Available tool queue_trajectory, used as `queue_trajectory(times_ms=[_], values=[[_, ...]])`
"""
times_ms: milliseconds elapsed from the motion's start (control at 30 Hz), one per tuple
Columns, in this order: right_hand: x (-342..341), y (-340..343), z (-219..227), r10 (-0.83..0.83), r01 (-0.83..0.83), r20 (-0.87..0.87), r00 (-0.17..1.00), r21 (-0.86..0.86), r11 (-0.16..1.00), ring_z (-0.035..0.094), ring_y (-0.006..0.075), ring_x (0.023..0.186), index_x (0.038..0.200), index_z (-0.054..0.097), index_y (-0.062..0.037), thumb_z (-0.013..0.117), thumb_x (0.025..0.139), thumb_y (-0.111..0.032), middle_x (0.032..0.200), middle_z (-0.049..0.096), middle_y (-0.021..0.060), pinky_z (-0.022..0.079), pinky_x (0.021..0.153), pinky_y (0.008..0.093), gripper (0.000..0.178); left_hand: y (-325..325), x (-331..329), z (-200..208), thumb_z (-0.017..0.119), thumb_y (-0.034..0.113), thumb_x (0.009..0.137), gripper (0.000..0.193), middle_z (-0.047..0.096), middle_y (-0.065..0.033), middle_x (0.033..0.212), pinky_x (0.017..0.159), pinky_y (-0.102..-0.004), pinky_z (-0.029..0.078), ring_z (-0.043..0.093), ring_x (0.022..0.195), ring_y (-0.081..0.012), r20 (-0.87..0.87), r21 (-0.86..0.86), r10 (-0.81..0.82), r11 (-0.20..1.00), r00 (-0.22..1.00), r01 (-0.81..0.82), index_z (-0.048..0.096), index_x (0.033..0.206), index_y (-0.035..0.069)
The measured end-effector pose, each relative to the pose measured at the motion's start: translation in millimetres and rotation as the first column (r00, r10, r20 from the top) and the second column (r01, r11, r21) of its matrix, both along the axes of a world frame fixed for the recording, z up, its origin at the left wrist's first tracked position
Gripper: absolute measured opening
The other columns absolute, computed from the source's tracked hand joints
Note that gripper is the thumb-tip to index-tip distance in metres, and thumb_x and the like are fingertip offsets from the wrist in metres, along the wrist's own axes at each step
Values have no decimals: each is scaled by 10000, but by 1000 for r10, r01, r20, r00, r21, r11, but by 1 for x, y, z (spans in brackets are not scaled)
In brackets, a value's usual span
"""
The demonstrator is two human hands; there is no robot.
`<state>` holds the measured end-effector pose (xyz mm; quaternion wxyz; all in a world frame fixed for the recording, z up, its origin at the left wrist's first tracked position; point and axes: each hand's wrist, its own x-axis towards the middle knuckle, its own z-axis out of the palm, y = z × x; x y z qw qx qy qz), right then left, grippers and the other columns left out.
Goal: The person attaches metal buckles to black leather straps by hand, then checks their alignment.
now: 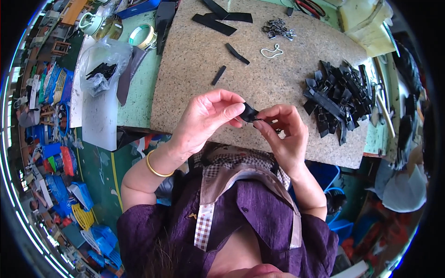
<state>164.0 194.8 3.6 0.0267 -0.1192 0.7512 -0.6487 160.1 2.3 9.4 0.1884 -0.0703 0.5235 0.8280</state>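
Observation:
Above the near edge of the speckled board, a short black strap [249, 112] is bent between my two hands. My left hand [199, 118] pinches one end between thumb and fingers. At the other end, the thumb and forefinger of my right hand [286, 134] are closed on it; whether a small metal piece is there too I cannot make out. To the right lies a heap of black straps [327, 99] fitted with metal buckles. Farther back is a small pile of loose metal buckles [278, 28]. Two narrow black strips [237, 53] lie singly beyond my hands.
Wider black strips [215, 24] lie at the board's far side, near a pale cord loop [272, 52]. At left are a clear plastic bag [104, 69] with black pieces, a tape roll [142, 35] and a lidded jar [105, 28]. A yellowish container [366, 28] stands at far right.

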Motion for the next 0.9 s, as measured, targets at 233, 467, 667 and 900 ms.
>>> queue_trajectory(times_ms=[233,467,667,900], values=[[-4,0,0,8,-5,-91,996,35,999,676,156,699,885,522,-13,726,752,16,819,660,76,545,589,259,245,3,1,7,653,22,844,139,652,-72,878,713,-234,545,647,771,-125,-116,-95,-32,995,993,21,616,969,-29],[-3,1,3,3,0,-64,998,56,998,670,147,694,874,532,-14,741,733,9,791,651,70,548,602,257,253,3,5,6,659,-53,810,199,646,-80,908,767,-243,540,644,820,-131,-342,-410,-180,912,922,26,603,1000,-33],[-15,1,3,73,-18,-308,949,178,984,647,169,706,868,595,-26,744,701,-3,788,639,60,523,602,259,225,5,7,13,665,-71,798,175,638,-74,954,801,-230,522,623,882,-110,-273,-353,-109,936,956,6,621,963,-35],[-7,-4,-7,17,69,-403,915,198,978,630,183,700,829,598,-7,704,662,63,790,633,83,501,587,263,210,6,-2,4,716,-13,741,161,647,-64,842,657,-262,508,638,761,-148,-640,-616,-311,755,702,-226,646,883,15]])
